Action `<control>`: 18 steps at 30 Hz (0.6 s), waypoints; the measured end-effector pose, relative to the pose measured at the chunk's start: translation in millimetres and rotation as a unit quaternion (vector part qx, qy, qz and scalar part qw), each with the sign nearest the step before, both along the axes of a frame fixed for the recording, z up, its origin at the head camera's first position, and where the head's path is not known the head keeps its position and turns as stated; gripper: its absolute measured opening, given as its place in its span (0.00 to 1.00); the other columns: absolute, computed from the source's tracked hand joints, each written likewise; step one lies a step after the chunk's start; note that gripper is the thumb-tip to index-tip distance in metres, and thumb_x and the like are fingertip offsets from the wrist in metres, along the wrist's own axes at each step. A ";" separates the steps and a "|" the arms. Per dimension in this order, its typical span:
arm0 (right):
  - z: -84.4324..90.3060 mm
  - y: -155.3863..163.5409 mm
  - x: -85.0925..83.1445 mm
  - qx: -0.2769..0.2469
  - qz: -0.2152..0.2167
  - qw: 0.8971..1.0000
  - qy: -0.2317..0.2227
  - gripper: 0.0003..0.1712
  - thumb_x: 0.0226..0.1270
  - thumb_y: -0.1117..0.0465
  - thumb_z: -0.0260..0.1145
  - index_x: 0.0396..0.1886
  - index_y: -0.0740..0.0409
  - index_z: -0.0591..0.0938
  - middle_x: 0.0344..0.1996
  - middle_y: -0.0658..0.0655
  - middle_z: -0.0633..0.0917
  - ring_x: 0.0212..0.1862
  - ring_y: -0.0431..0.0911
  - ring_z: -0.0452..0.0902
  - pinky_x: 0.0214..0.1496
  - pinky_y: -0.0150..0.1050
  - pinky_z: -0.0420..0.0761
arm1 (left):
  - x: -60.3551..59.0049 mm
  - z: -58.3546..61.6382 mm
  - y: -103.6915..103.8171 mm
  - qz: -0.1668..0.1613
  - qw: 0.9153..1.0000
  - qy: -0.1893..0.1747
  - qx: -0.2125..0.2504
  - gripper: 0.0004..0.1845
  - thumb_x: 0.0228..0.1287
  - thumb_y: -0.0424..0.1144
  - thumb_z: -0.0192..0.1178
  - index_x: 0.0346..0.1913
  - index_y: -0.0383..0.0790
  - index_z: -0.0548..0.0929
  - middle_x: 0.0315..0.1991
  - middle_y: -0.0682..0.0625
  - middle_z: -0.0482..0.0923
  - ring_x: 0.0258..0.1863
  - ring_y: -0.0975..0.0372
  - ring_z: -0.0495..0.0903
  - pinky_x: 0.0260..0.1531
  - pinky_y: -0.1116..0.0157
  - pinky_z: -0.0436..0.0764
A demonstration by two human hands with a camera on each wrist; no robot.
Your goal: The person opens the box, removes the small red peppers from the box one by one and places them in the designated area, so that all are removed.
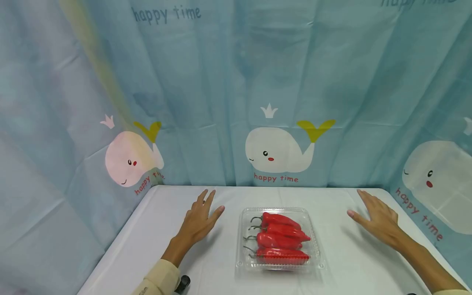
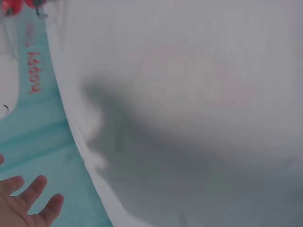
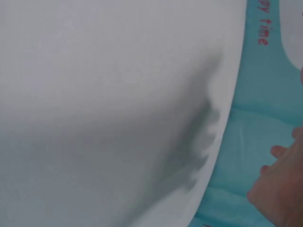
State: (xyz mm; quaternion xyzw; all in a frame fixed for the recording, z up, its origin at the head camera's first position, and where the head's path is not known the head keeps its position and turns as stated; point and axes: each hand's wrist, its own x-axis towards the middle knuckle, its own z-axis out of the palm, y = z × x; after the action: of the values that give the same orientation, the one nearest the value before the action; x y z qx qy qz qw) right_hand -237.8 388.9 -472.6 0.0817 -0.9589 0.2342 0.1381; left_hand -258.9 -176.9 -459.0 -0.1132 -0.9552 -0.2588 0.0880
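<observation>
A clear plastic clamshell box (image 1: 278, 239) with its lid closed sits mid-table, holding several red chili peppers (image 1: 281, 238) with green stems pointing left. My left hand (image 1: 200, 218) hovers over the white table to the box's left, fingers straight and spread, holding nothing. My right hand (image 1: 374, 218) is flat and spread to the box's right, also holding nothing. In the left wrist view only the fingertips (image 2: 29, 198) show at the bottom left. The right wrist view catches part of the right hand (image 3: 281, 189) at its lower right edge.
The white table (image 1: 206, 270) ends at a blue curtain (image 1: 236, 90) printed with whales and "happy time", which hangs close behind and at both sides. A small dark object (image 1: 183, 283) lies by my left sleeve near the front edge.
</observation>
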 end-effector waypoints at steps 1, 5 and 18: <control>-0.2 -1.5 2.3 -0.004 0.000 1.000 -0.001 0.52 0.78 0.40 0.61 0.89 0.53 0.47 0.82 0.75 0.56 0.77 0.80 0.49 0.60 0.83 0.50 | 3.2 1.0 2.1 -0.004 1.000 -0.003 0.008 0.44 0.79 0.70 0.46 0.86 0.48 0.57 0.85 0.40 0.51 0.76 0.39 0.66 0.66 0.27 0.65; 0.1 -7.6 11.1 -0.028 0.004 0.999 -0.018 0.51 0.79 0.41 0.60 0.89 0.51 0.46 0.82 0.75 0.54 0.75 0.83 0.49 0.58 0.84 0.50 | 15.7 3.4 9.0 -0.018 0.999 -0.014 0.043 0.42 0.80 0.69 0.46 0.86 0.50 0.58 0.85 0.43 0.54 0.79 0.41 0.64 0.68 0.29 0.65; 10.5 -31.0 38.3 -0.150 0.057 0.981 -0.108 0.48 0.83 0.46 0.57 0.89 0.43 0.42 0.83 0.74 0.50 0.77 0.81 0.44 0.58 0.89 0.50 | 54.0 0.8 23.7 -0.072 0.987 -0.045 0.137 0.38 0.82 0.65 0.48 0.86 0.55 0.56 0.85 0.47 0.53 0.74 0.47 0.72 0.68 0.37 0.73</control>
State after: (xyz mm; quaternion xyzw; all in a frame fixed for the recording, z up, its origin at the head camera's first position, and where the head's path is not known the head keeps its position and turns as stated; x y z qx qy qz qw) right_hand -199.4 358.0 -462.1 0.0891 -0.9160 0.3899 0.0308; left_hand -204.9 -153.3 -458.2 -0.1572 -0.9030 -0.3979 0.0402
